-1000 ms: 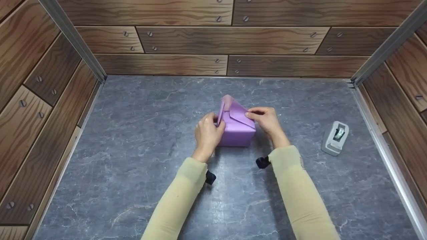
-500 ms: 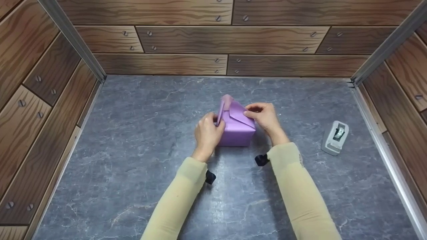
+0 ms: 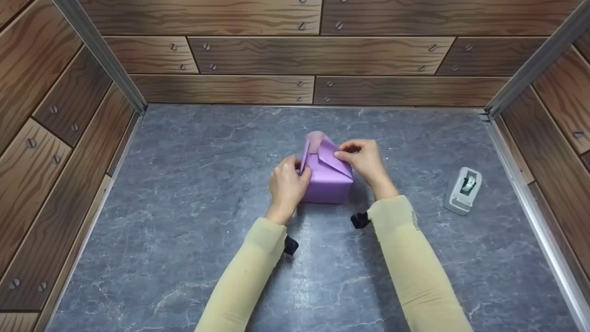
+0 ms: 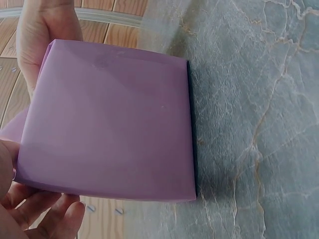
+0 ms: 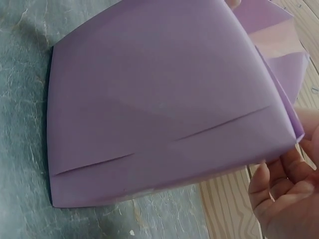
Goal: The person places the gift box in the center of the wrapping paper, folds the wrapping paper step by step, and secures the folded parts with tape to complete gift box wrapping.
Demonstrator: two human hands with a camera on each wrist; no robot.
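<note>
A box wrapped in purple paper (image 3: 326, 190) stands on the grey marbled tabletop, its top paper raised in folded flaps. My left hand (image 3: 288, 184) holds its left side, thumb at the top front edge. In the left wrist view, several fingers (image 4: 45, 209) rest along the side of the box. My right hand (image 3: 366, 161) pinches the slanted right flap (image 3: 333, 159) between thumb and index finger. Behind, a paler back flap (image 3: 315, 142) rises to a blunt peak. The right wrist view shows a smooth purple face with a slit-like seam; the pinching fingertips are hidden there.
A grey tape dispenser (image 3: 463, 191) with a clear roll stands to the right on the tabletop (image 3: 184, 221). Walls with a wood-plank print (image 3: 258, 55) and metal edge rails (image 3: 534, 216) enclose the back and sides.
My right hand has slid slightly up and to the left along the right flap, its fingers drawing together on the paper. The left hand and the box have stayed in place.
</note>
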